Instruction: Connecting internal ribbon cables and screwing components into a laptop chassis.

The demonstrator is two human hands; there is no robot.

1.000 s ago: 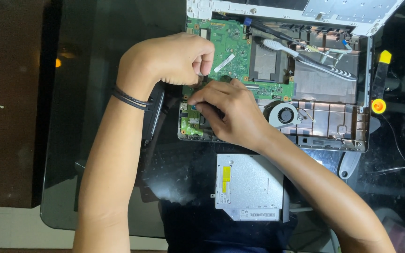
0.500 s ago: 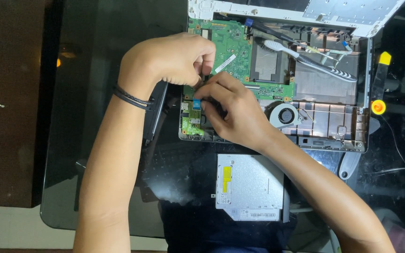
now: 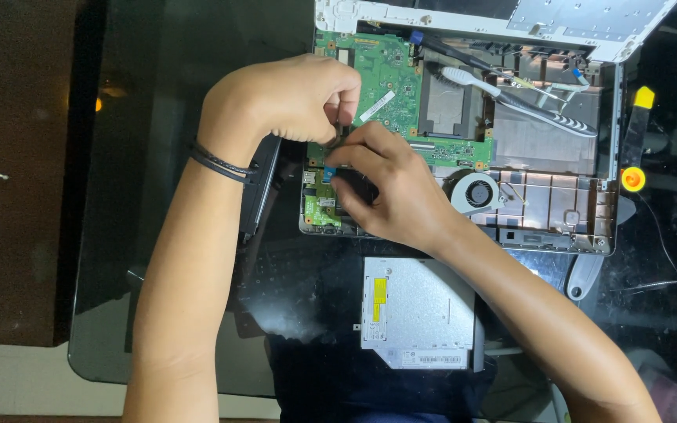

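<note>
An opened laptop chassis (image 3: 609,157) is laid flat on a dark glass table (image 3: 158,117), its cover removed so that the boards inside can be reached from above. The left hand (image 3: 284,98) is curled over the left edge of the green mainboard (image 3: 389,74), thumb and forefinger pinched together on something small at the board's lower edge; what is pinched cannot be told for certain, though it looks like the end of a thin flat cable. The right hand (image 3: 389,192) is brought in from below, its fingers bent and pressed close against the same spot, covering part of the small green daughterboard (image 3: 319,204), seemingly to steady the connector. Whether it grips anything is hidden.

Within the chassis are held the mainboard, the daughterboard, a round cooling fan (image 3: 476,192) and a white-and-black striped cable (image 3: 526,106). A silver optical drive (image 3: 417,313) is set apart on the table, just below the chassis.
</note>
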